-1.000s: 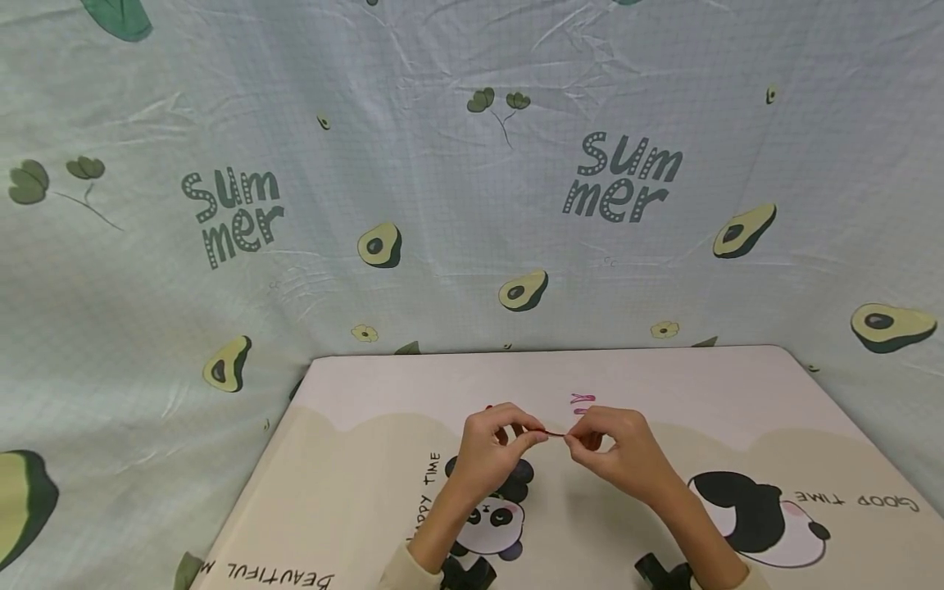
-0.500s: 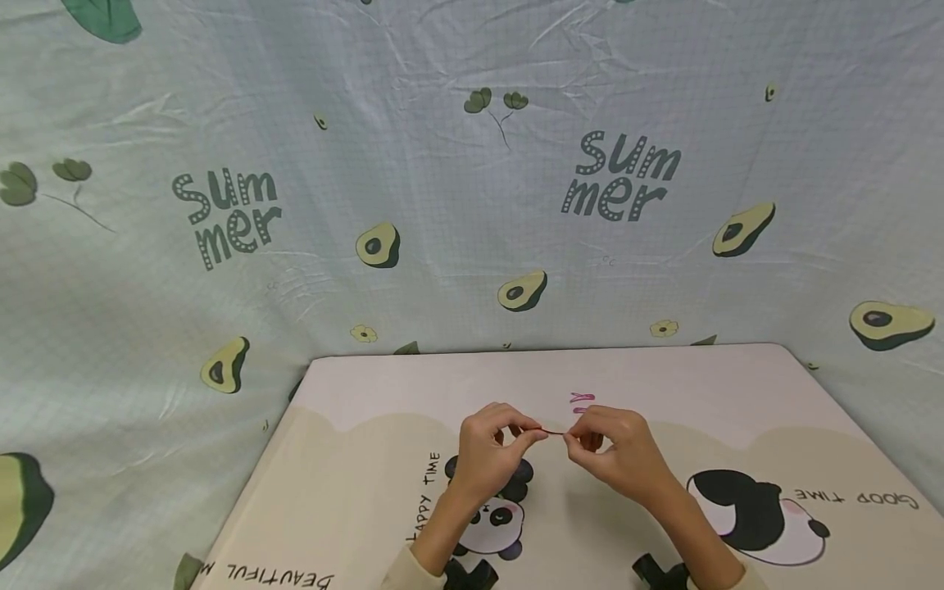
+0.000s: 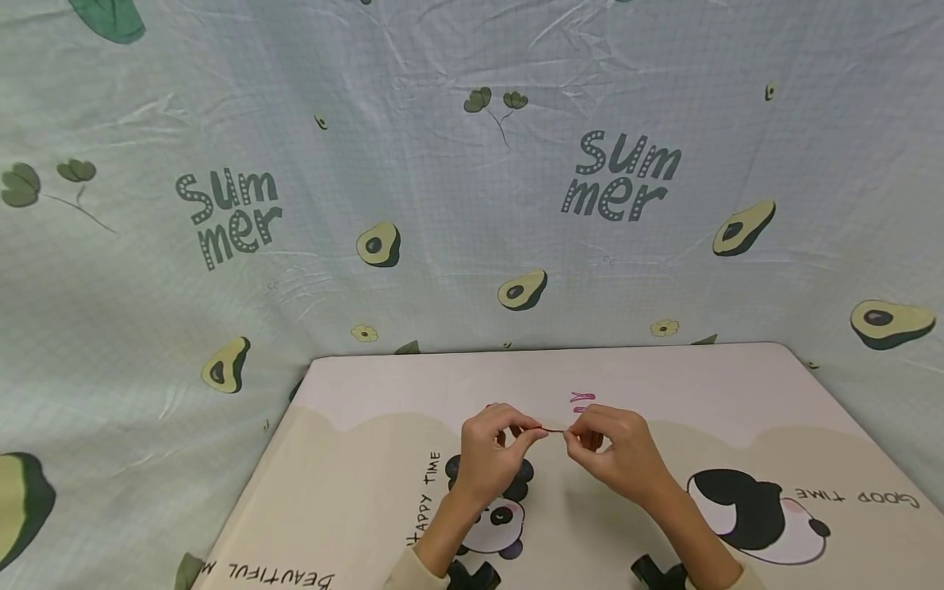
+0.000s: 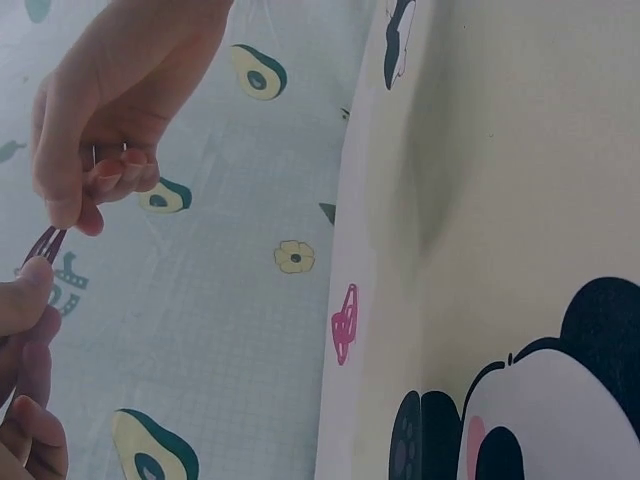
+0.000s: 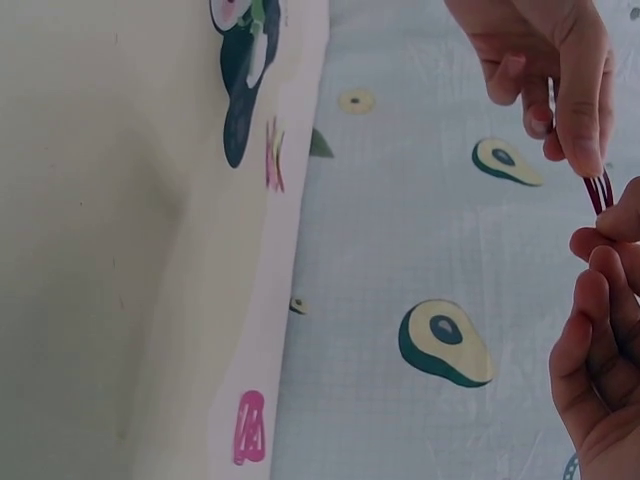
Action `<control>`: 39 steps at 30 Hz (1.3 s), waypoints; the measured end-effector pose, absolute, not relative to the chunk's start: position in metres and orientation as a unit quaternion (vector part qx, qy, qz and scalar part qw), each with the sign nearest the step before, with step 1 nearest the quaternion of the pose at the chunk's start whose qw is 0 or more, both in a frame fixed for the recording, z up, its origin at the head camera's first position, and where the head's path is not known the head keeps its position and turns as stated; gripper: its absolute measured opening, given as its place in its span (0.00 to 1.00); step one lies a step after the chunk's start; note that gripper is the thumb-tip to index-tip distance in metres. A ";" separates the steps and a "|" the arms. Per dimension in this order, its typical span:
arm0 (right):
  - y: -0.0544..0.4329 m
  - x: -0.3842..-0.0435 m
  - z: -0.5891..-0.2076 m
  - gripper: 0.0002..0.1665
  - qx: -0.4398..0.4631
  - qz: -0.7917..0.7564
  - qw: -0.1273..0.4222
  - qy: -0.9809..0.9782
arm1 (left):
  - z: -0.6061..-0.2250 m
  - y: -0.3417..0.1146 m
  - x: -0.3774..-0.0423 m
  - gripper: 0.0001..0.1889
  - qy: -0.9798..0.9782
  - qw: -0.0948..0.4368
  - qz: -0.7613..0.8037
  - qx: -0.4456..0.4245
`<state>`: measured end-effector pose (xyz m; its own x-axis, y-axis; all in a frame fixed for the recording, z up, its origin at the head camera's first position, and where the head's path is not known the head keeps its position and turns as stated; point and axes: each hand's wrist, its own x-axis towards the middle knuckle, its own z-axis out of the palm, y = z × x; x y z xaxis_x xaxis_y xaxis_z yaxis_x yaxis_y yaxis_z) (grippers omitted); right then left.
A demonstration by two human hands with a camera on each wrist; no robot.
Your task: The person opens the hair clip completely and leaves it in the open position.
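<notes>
Thin dark red strands [image 3: 555,431], like a cord or hair tie, run between my two hands above the table. My left hand [image 3: 490,455] pinches one end between thumb and fingertips. The right hand [image 3: 615,451] pinches the other end, a short gap away. In the left wrist view the strands [image 4: 45,243] lie side by side, with the left hand [image 4: 25,350] at the lower left and the right hand [image 4: 125,110] above. The right wrist view also shows separate strands [image 5: 598,192] between the fingertips. The ends are hidden inside the fingers.
Under the hands is a table [image 3: 354,475] with a printed cover of pandas and lettering. A pale curtain [image 3: 442,180] with avocado prints hangs behind its far edge. Black pieces [image 3: 475,576] sit at both wrists, beside the cream sleeves [image 3: 415,572].
</notes>
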<state>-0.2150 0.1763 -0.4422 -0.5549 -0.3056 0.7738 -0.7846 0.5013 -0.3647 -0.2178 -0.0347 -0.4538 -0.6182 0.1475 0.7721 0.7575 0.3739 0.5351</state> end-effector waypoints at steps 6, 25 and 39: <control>0.176 -0.214 -0.442 0.14 0.332 0.358 0.330 -0.808 | -0.455 -0.034 -0.220 0.06 -0.750 0.357 -0.460 -0.313; 0.175 -0.214 -0.440 0.14 0.338 0.360 0.362 -0.790 | -0.456 -0.029 -0.220 0.08 -0.722 0.399 -0.461 -0.326; 0.174 -0.214 -0.442 0.15 0.348 0.356 0.384 -0.778 | -0.458 -0.027 -0.217 0.09 -0.716 0.408 -0.463 -0.327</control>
<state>-0.2136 0.1737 -0.4421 -0.4637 -0.2679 0.8445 -0.8144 0.5042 -0.2872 -0.2170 -0.0269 -0.4580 -0.4530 0.0899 0.8870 0.8456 0.3586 0.3955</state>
